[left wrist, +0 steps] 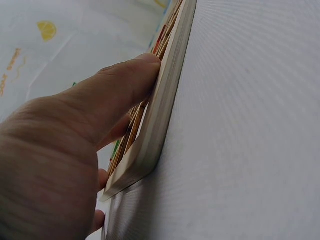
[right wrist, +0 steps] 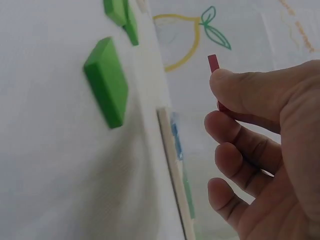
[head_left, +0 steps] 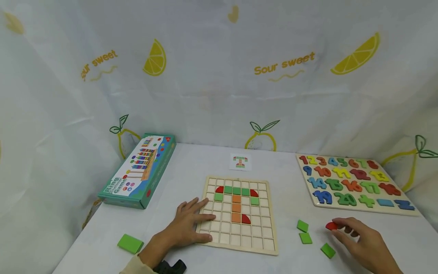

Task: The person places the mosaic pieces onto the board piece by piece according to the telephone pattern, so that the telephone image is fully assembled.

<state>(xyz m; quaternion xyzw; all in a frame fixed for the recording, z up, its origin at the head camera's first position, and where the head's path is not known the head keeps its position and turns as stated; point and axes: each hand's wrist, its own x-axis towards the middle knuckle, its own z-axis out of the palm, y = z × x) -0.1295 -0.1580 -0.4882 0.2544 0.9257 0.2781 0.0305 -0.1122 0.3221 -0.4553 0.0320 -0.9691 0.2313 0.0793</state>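
Observation:
A wooden grid board (head_left: 239, 239) lies on the table with red, green and orange tiles set in a T-like pattern. My left hand (head_left: 189, 224) rests on its left edge, fingers spread; in the left wrist view the thumb (left wrist: 135, 75) lies along the board's rim (left wrist: 155, 135). To the right, my right hand (head_left: 362, 239) pinches a red quarter-round tile (head_left: 331, 226) between thumb and finger, above the table. That red tile (right wrist: 213, 62) shows edge-on in the right wrist view. Loose green square tiles (head_left: 305, 238) lie to the left of this hand.
A small pattern card (head_left: 240, 162) lies behind the board. At the back right is a number puzzle board (head_left: 366, 209); a green game box (head_left: 137, 171) lies at the back left. A green block (head_left: 130, 243) and a black object (head_left: 171, 267) are near the left arm.

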